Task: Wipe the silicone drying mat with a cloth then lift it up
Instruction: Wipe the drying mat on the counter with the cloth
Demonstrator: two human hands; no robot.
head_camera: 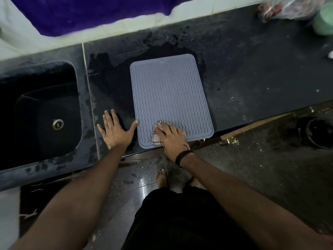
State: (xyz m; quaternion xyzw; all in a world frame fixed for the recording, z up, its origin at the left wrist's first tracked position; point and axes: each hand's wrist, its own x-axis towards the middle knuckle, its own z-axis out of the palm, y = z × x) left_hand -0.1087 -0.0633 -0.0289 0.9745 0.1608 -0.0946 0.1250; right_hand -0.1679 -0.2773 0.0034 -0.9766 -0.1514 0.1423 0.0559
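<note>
Plainly mid-wipe, lifting not yet begun. Grey rectangular silicone drying mat with wavy ridges (171,98) lying flat on the dark, wet-patched stone countertop (252,69), its near edge just at the counter's front lip. Right hand (171,138) pressing a small pinkish folded cloth (157,137) onto the mat's near left corner, fingers fairly straight and spread over the fabric (pressing rather than pinching, as far as can be judged). Left hand (116,130) flat on the counter just beside the mat's left edge, fingers splayed wide, thumb tip touching or nearly touching that edge, holding nothing. Black sunken sink with a metal drain (46,112) well off to the left.

Next, probably: sweeping the cloth up and across the ridged surface toward the far end, most of it apparently uncovered so far. Afterwards, setting the cloth aside and pinching a near corner or edge to peel the mat off the damp stone.
</note>
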